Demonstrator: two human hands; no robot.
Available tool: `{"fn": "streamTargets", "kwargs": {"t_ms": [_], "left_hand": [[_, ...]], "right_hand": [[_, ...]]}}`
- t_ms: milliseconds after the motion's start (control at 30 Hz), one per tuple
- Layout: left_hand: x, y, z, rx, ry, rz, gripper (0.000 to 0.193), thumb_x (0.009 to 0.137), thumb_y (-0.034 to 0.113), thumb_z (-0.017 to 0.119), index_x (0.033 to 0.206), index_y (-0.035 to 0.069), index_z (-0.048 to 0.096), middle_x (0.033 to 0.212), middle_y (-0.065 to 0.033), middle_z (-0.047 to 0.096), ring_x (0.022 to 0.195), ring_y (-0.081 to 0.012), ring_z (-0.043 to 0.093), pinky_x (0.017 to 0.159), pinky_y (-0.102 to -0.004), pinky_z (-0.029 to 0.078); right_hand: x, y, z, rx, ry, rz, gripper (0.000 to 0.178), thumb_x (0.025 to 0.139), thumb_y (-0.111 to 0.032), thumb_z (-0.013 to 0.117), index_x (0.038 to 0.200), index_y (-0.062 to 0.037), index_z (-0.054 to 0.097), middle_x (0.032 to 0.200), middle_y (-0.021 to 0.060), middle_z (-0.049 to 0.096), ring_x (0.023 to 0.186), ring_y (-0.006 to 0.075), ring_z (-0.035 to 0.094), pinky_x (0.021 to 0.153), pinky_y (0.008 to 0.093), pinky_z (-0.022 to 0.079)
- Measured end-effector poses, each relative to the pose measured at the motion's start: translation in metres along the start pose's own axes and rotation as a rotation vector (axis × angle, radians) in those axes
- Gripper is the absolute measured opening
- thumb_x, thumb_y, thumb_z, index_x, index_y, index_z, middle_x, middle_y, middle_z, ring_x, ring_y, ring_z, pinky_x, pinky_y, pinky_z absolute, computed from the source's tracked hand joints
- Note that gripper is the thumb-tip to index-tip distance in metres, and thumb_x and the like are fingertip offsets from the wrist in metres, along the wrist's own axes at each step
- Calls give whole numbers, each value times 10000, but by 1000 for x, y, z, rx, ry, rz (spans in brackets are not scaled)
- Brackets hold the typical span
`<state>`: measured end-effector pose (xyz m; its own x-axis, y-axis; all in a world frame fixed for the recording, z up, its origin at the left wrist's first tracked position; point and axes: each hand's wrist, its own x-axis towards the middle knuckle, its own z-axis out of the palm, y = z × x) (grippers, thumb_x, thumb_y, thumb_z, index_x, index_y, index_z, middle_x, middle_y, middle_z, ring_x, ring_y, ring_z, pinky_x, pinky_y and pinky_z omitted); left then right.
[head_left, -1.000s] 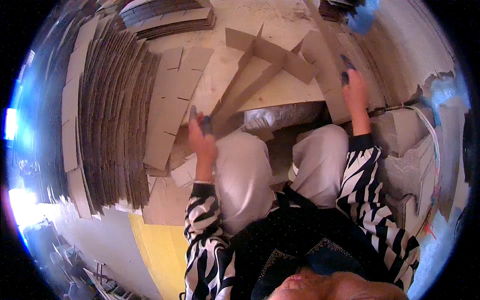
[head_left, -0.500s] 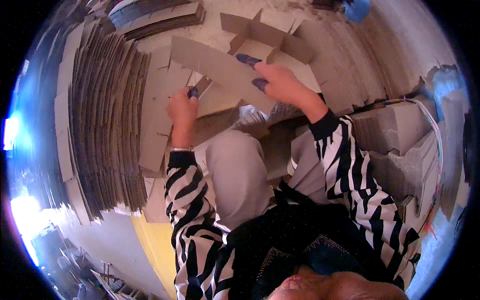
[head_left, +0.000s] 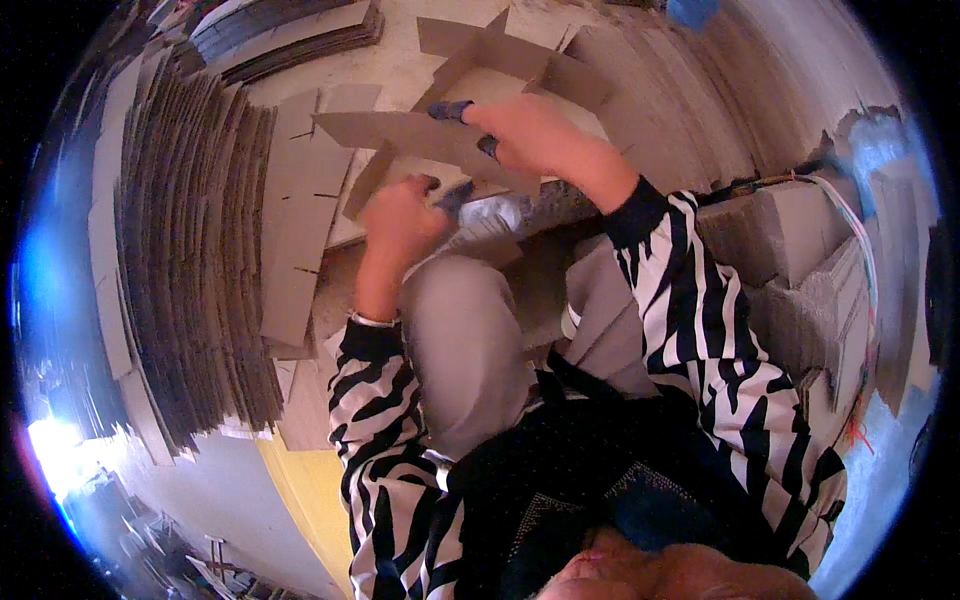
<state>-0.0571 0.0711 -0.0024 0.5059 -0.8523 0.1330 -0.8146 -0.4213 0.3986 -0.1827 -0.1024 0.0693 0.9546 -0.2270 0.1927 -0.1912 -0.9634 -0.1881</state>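
Note:
Dark finger covers sit on the fingertips of both my hands. My right hand (head_left: 535, 140) is closed on the upper edge of a long brown cardboard strip (head_left: 385, 130), which stands on edge and slants across in front of me. A shorter cardboard cross strip (head_left: 370, 180) meets it near its left part; whether the slots are fully joined I cannot tell. Just below it my left hand (head_left: 400, 220) is slightly blurred, its thumb and finger apart with nothing visible between them. Beyond the right hand stands an interlocked cardboard divider (head_left: 500, 55) with crossing strips.
On the left is a long row of upright cardboard sheets (head_left: 190, 250), with a slotted sheet (head_left: 300, 215) beside it. More stacked cardboard (head_left: 680, 110) lines the right. Flat strips (head_left: 300, 40) are piled at the back left. Crumpled clear plastic (head_left: 500, 212) lies near my knee.
My left hand has moved right and a little nearer, its thumb now apart from the finger. The right hand has shifted left with the strip, which has turned more upright.

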Motion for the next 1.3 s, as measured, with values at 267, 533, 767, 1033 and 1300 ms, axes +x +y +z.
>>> {"fn": "streamTargets", "kwargs": {"t_ms": [267, 533, 767, 1033, 1300], "left_hand": [[-5, -33, 8, 83, -183, -79, 266, 715, 110, 593, 961, 85, 690, 963, -180, 662, 905, -368, 631, 757, -471, 504], [-4, -25, 15, 74, -116, 25, 253, 709, 59, 561, 934, 50, 677, 916, -192, 658, 886, -378, 628, 743, -488, 497], [-3, -17, 25, 45, -195, 13, 290, 690, 39, 560, 945, 72, 693, 867, -210, 656, 876, -402, 620, 741, -505, 491], [-18, -17, 2, 88, -128, -77, 210, 696, 90, 573, 862, 70, 700, 827, -206, 656, 841, -385, 634, 722, -492, 497], [11, -33, 0, -80, 394, 59, 355, 744, 65, 592, 1096, 85, 628, 1091, -181, 624, 946, -369, 618, 786, -460, 495]], "right_hand": [[14, 10, 10, 104, -40, -79, 347, 749, -74, 614, 1091, -98, 565, 882, 191, 642, 856, 404, 604, 706, 506, 470], [-33, -7, 55, 130, -110, 32, 441, 735, -42, 594, 1159, -154, 559, 823, 166, 643, 766, 408, 607, 658, 503, 468], [-40, -13, 63, 70, 93, -21, 262, 749, -56, 588, 1005, -109, 585, 813, 128, 641, 807, 339, 639, 647, 462, 494], [-49, -20, 88, 34, -102, 16, 188, 767, -64, 576, 947, -115, 599, 814, 115, 642, 799, 339, 632, 656, 468, 489], [-58, 14, 61, 126, -139, 184, 307, 750, -156, 649, 1049, -117, 591, 1014, 156, 623, 981, 350, 598, 761, 501, 476]]}}
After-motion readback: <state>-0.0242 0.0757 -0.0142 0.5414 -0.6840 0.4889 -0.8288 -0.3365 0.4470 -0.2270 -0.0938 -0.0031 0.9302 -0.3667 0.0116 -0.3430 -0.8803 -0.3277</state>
